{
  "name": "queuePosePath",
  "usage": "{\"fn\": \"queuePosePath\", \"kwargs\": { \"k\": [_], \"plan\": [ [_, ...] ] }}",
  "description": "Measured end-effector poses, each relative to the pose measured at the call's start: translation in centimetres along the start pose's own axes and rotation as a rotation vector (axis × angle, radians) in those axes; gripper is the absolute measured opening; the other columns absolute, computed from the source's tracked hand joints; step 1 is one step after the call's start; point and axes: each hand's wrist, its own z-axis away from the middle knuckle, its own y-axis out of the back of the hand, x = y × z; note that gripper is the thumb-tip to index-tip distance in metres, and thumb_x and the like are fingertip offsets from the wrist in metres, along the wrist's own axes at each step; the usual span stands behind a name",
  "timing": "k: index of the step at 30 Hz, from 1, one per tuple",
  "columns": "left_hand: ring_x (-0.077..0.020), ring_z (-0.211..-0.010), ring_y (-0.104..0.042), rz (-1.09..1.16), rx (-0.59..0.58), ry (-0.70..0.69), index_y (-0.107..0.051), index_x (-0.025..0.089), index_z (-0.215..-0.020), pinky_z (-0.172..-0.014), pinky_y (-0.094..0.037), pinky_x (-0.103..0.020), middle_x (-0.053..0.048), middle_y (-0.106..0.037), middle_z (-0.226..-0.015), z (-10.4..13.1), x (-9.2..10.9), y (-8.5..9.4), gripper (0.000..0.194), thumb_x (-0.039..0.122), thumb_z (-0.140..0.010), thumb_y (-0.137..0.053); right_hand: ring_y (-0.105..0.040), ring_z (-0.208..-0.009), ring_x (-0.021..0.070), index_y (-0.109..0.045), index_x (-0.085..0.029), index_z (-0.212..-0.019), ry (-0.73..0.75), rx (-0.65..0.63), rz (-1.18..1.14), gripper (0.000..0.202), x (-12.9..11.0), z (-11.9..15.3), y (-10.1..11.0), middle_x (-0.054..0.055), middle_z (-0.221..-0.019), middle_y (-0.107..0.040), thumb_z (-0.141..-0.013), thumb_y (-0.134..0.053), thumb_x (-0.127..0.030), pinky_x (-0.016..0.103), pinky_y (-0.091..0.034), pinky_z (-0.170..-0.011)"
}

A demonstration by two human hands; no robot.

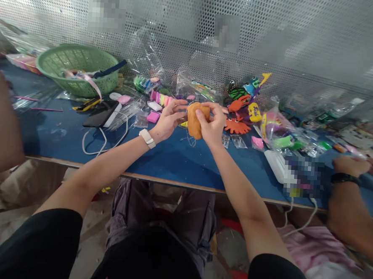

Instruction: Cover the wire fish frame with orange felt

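Observation:
My right hand [214,123] is closed on a flattened lump of orange-brown modelling clay [194,121], the thumb pressed on its near face. The lump is held up above the blue table. At its left edge is my left hand [169,120], fingers stretched out and apart; whether the fingertips touch the clay I cannot tell. Thin clear threads or film hang below the lump. Just behind my hands lie a pink clay block [153,117] and a row of pink and yellow clay pieces [160,98]. An orange crab figure [237,126] sits right of my right hand.
A green basket [77,88] stands at the back left, near a black phone [101,115] and a white cable [89,152]. Clay figures and clear bags crowd the back. A white device [275,166] lies front right, near another person's hand [351,165]. Another person's arm [4,124] is at left.

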Motion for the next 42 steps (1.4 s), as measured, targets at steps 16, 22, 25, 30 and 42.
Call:
{"fn": "queuePosePath", "kwargs": {
  "k": [16, 22, 25, 30, 42],
  "plan": [
    [-0.0179, -0.113, -0.074, -0.096, 0.039, -0.082, -0.072, 0.028, -0.128, -0.096, -0.067, -0.030, -0.007, -0.074, -0.137, 0.0, -0.1, 0.1, 0.045, 0.036, -0.092, -0.097, -0.076, -0.150, 0.0431, -0.077, -0.030, -0.145, -0.036, -0.095, -0.081, 0.083, 1.0, 0.4, -0.5, 0.015, -0.159, -0.078, -0.088, -0.089, -0.090, 0.063, -0.069, -0.125],
    [-0.0180, -0.113, -0.074, -0.142, 0.023, -0.110, -0.070, 0.028, -0.125, -0.105, -0.066, -0.036, -0.007, -0.075, -0.136, 0.1, 0.1, 0.1, 0.044, 0.037, -0.092, -0.098, -0.069, -0.160, 0.0440, -0.077, -0.030, -0.151, -0.077, -0.175, -0.083, 0.097, 2.8, -0.8, 0.0, 0.013, -0.165, -0.076, -0.078, -0.097, -0.090, 0.068, -0.055, -0.139],
    [-0.0192, -0.117, -0.075, -0.155, 0.025, -0.129, -0.071, 0.027, -0.121, -0.106, -0.066, -0.036, -0.008, -0.076, -0.138, 0.0, 0.1, 0.1, 0.041, 0.036, -0.093, -0.098, -0.070, -0.158, 0.0450, -0.076, -0.029, -0.154, -0.122, -0.242, -0.120, 0.107, 3.3, -1.2, 0.3, 0.014, -0.166, -0.075, -0.070, -0.104, -0.089, 0.069, -0.056, -0.137],
    [-0.0177, -0.110, -0.076, -0.151, 0.043, -0.107, -0.071, 0.027, -0.122, -0.099, -0.069, -0.034, -0.007, -0.078, -0.134, 0.0, 0.0, 0.2, 0.037, 0.040, -0.097, -0.095, -0.064, -0.165, 0.0442, -0.073, -0.031, -0.158, -0.005, -0.259, -0.065, 0.103, 3.1, -1.0, 0.6, 0.015, -0.173, -0.069, -0.076, -0.103, -0.085, 0.067, -0.058, -0.137],
    [-0.0219, -0.121, -0.074, -0.210, 0.051, -0.148, -0.072, 0.027, -0.122, -0.093, -0.070, -0.032, -0.007, -0.075, -0.131, 0.2, 0.4, -0.1, 0.041, 0.047, -0.096, -0.097, -0.057, -0.170, 0.0480, -0.070, -0.032, -0.164, 0.023, -0.326, 0.006, 0.121, 2.7, -1.3, 1.0, 0.016, -0.174, -0.067, -0.066, -0.102, -0.095, 0.069, -0.050, -0.142]
  ]
}}
